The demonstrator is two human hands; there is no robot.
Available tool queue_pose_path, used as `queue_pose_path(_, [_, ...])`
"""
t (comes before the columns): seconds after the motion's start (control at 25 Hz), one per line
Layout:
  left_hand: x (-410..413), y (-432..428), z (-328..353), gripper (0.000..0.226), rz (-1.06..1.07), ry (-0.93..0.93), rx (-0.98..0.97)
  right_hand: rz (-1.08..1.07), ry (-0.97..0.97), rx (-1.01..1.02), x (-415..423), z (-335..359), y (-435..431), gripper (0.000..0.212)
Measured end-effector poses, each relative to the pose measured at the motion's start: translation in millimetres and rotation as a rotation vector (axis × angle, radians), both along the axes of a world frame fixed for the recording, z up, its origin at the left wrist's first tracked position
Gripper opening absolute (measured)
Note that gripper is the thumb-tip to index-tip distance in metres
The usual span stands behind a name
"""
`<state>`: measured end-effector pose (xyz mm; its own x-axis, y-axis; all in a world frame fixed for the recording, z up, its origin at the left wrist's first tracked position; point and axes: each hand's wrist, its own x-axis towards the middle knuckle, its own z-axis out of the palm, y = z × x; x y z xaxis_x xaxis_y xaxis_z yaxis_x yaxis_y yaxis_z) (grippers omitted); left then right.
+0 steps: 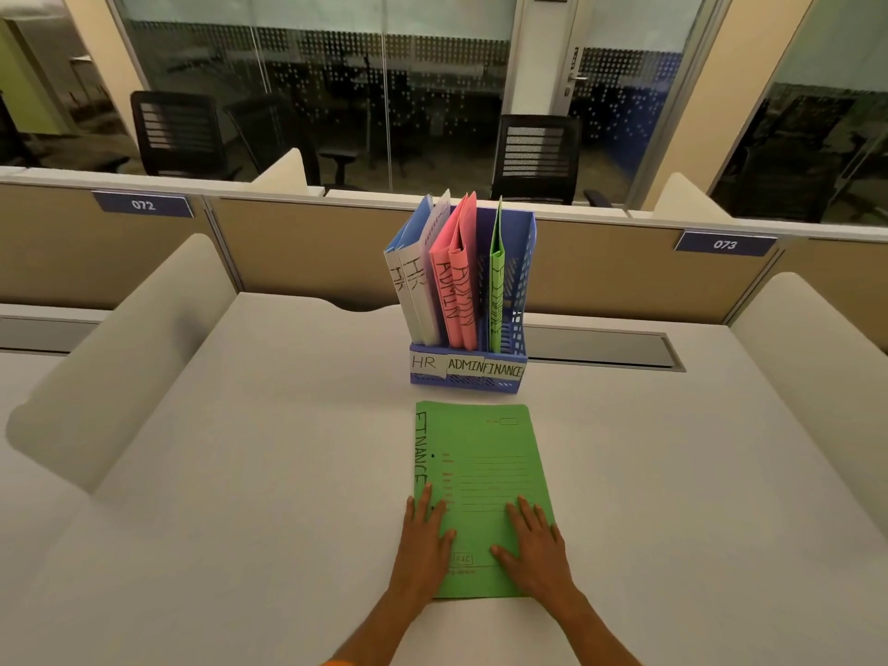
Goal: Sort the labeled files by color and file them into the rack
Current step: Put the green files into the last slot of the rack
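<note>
**Both hands flat on the last green file**

A green file [480, 497] lay flat on the white desk [240, 473], its spine marked FINANCE along the edge by the left hand. The left hand [423, 535] rested palm down on the file's near left corner, fingers spread and straight, partly over the edge onto the desk. The right hand [533, 545] lay palm down on the near right part of the cover, fingers also spread. Neither hand gripped anything; both were open and pressed flat on the cover.

Straight beyond the fingertips, a little apart from the file's far edge, stood the blue rack [514, 358]. Its front carried three paper labels: HR, ADMIN and FINANCE. In the slot farthest toward the left hand's side stood two blue files [408, 281] with white spines marked HR. The middle slot held two pink files [456, 290] marked ADMIN. The slot toward the right hand's side held one upright green file [496, 281], its spine writing too narrow to read surely.
</note>
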<state>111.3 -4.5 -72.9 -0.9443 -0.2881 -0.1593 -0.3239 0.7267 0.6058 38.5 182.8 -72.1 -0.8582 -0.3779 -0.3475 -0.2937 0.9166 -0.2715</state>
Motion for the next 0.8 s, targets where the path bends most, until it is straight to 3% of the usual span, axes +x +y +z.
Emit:
queue_pose_path(0.16, [-20.8, -5.5, 25.6, 0.06, 0.467, 0.127, 0.434, 0.016, -0.019, -0.022, -3.5, 2.9, 1.8, 0.079])
queue_pose_path(0.28, [-39.1, -20.0, 39.1, 0.069, 0.596, 0.067, 0.612, 0.008, -0.04, -0.049, -4.8, 4.2, 4.2, 0.078])
queue_pose_path(0.6, [-64.6, -21.1, 62.3, 0.022, 0.389, 0.105, 0.769, -0.172, 0.047, -0.255, -13.1, 18.5, 8.3, 0.059])
queue_pose_path(0.8, [-64.3, 2.1, 92.6, 0.013, 0.316, 0.234, 0.784, -0.571, 0.021, -0.547, -41.4, 36.8, 17.1, 0.072])
